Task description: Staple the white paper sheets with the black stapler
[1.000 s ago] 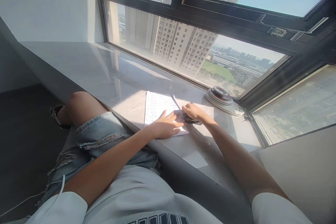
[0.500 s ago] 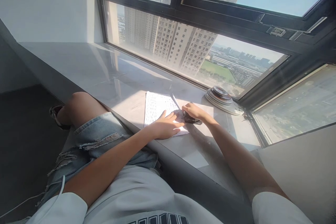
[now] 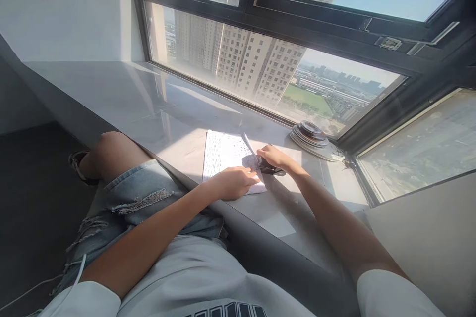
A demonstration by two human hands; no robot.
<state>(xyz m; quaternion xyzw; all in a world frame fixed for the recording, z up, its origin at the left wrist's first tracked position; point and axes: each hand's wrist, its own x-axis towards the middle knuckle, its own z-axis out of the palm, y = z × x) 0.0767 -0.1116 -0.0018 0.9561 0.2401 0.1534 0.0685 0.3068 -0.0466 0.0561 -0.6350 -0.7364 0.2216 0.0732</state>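
A white sheet of paper (image 3: pixel 223 153) covered in rows of small print lies on the pale stone window ledge (image 3: pixel 122 99). My left hand (image 3: pixel 234 182) rests on the sheet's near right corner with its fingers curled in. My right hand (image 3: pixel 275 157) lies just right of the sheet, fingers closed over a small dark object (image 3: pixel 273 171) on the ledge. A white pen (image 3: pixel 248 142) lies along the sheet's right edge, just beyond my right hand.
A stack of round plates or lids (image 3: pixel 314 138) sits by the window frame, right of my right hand. My bent knee in torn denim shorts (image 3: pixel 141 193) leans against the ledge's dark front edge. A white cable (image 3: pixel 44 282) hangs at lower left.
My left hand's fingers, stretched flat over the paper before, have curled in and drawn back slightly toward me. My right hand has stayed in place.
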